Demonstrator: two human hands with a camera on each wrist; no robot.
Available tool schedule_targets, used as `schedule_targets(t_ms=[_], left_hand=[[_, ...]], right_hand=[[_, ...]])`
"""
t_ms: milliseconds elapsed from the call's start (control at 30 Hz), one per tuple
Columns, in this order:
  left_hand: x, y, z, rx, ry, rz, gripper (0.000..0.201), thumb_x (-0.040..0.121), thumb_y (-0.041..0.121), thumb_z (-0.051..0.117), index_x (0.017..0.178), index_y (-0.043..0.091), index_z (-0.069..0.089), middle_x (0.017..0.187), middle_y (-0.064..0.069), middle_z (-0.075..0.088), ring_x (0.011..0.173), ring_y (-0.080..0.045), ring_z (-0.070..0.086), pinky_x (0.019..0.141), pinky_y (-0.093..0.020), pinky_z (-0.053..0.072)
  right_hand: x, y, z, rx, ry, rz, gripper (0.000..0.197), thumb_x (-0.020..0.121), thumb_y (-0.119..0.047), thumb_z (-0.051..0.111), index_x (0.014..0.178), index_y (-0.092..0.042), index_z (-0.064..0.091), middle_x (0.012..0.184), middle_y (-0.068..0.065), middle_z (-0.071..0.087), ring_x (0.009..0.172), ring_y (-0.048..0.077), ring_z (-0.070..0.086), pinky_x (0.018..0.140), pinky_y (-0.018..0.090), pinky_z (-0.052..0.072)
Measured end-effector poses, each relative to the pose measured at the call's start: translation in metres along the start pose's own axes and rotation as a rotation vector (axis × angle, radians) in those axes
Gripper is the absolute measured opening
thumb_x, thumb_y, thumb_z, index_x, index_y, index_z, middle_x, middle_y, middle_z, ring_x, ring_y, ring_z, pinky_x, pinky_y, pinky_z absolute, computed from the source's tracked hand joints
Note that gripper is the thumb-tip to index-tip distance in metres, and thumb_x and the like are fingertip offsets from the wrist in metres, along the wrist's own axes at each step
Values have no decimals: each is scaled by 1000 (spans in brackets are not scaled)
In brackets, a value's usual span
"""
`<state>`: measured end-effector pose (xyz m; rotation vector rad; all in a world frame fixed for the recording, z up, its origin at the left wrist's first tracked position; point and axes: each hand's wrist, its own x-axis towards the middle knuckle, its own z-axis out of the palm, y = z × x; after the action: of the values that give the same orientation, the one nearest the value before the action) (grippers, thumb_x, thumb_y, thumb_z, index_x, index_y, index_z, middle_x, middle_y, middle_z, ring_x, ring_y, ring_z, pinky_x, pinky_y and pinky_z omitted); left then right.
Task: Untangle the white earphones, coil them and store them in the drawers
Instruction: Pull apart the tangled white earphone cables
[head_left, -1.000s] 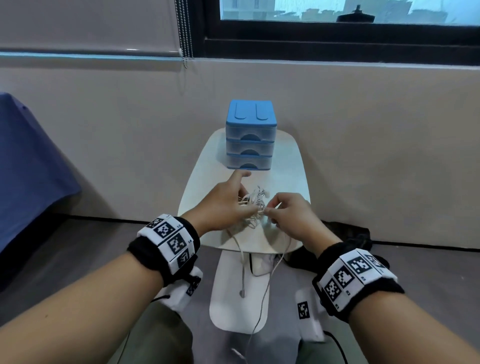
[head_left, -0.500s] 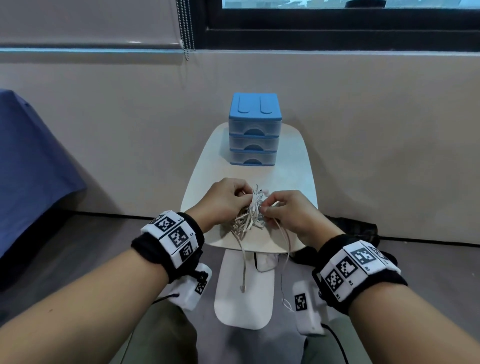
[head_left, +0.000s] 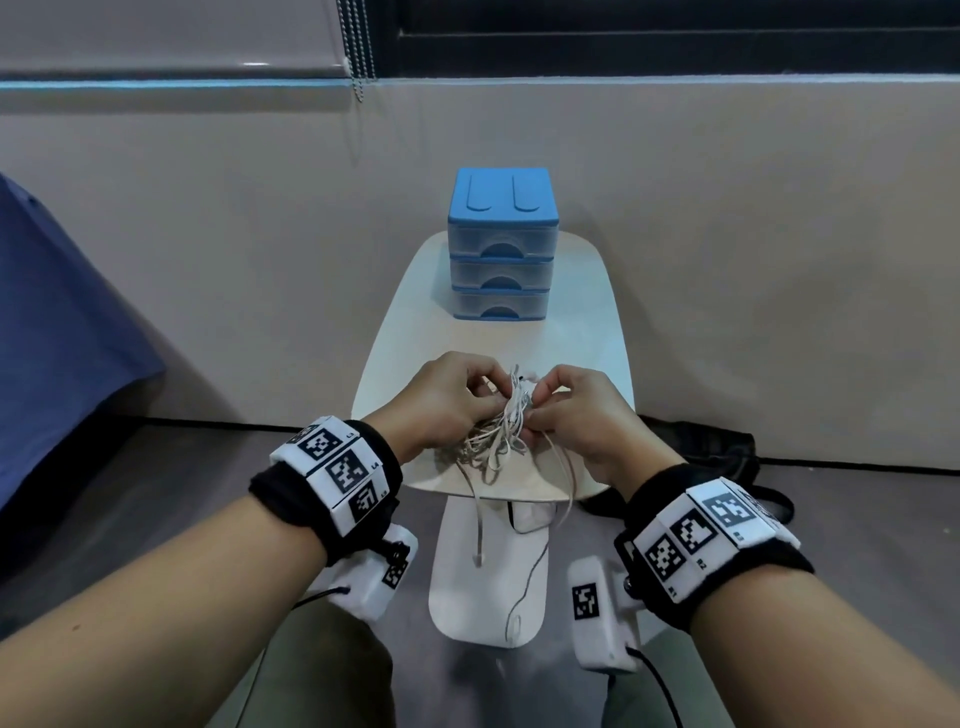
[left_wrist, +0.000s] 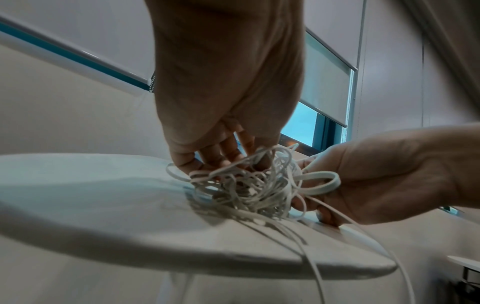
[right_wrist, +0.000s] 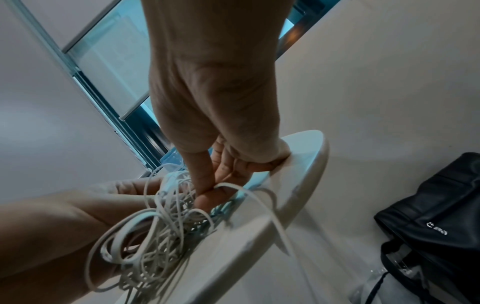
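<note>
A tangled bundle of white earphones (head_left: 498, 434) lies at the near edge of a small white table (head_left: 410, 332). My left hand (head_left: 457, 395) grips the tangle from the left, fingers curled into the cords (left_wrist: 249, 185). From the right, my right hand (head_left: 566, 410) pinches a strand between thumb and forefinger, seen in the right wrist view (right_wrist: 215, 191). Loose cord ends hang over the table's front edge (head_left: 477, 530). A blue set of three shut drawers (head_left: 501, 244) stands at the table's far end.
A dark bag (head_left: 711, 452) lies on the floor right of the table, also in the right wrist view (right_wrist: 436, 207). Blue cloth (head_left: 57, 332) hangs at the left. A wall and window sill rise behind the table. The table's white base (head_left: 488, 587) sits between my knees.
Both hands have closed in on the tangle and lifted it a little off the table. The left forefinger, pointing out a second ago, is now curled into the cords.
</note>
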<state>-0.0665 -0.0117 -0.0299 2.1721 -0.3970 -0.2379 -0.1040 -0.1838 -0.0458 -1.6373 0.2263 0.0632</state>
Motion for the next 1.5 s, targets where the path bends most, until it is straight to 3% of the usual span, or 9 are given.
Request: schedule_targets(t_ms=[167,300,467,600,867,1000,1200,1367,1500], left_hand=[[0,1,1,-26,57,-5,14,100,20,63,92,23,73,75,-2,71,64,-15,61,64,-31,49],[-1,3,-1,30,184,27,12,100,22,63,92,24,71,84,-1,71,67,-12,63,58,-24,47],[-2,4,-1,84,82,9,16,90,9,74,92,24,77,80,5,67,53,-5,55,51,-18,43],[-1,7,0,119,-10,-28,28,88,-1,64,87,25,72,81,-1,67,62,-17,57,54,-22,47],[2,12,1,223,63,20,22,86,8,70,74,26,65,81,-2,71,65,-14,57,60,-23,45],[1,15,-7,148,95,52,13,86,10,72,82,22,71,90,1,72,65,-8,59,57,-18,44],[-4,18,-7,17,-66,22,14,88,6,69,89,18,76,88,-3,74,61,-9,62,59,-22,49],[1,21,-9,-70,-49,-65,14,92,10,63,85,12,75,75,-5,71,55,-17,60,61,-30,50],[2,21,-8,41,-63,-61,9,91,9,67,85,10,74,73,-5,70,57,-16,62,58,-27,50]], right_hand=[[0,0,-2,43,-32,-14,29,89,19,63,83,-6,49,57,8,64,50,21,63,50,27,55],[-3,0,-6,64,-19,-27,27,89,18,62,88,-6,50,66,16,63,54,25,62,53,31,52],[-3,1,-6,42,6,-25,29,88,20,63,87,-7,50,67,16,61,51,23,62,52,31,51],[-2,4,0,27,31,-29,31,86,21,64,81,-7,51,68,16,59,50,22,61,51,30,53],[-3,5,-4,48,54,-9,29,86,14,68,84,-9,51,72,16,66,53,25,65,55,34,56],[-5,6,-6,97,35,16,27,84,16,66,88,-7,54,77,20,64,62,31,66,78,52,57],[-6,5,-5,53,14,-14,35,82,22,64,93,-9,51,76,13,66,63,26,67,68,37,60],[-5,4,-4,95,9,3,36,82,14,74,99,-10,53,76,14,69,76,33,68,89,56,55],[-8,2,-5,120,13,16,35,81,12,76,98,-10,55,79,13,68,70,30,66,78,51,59]])
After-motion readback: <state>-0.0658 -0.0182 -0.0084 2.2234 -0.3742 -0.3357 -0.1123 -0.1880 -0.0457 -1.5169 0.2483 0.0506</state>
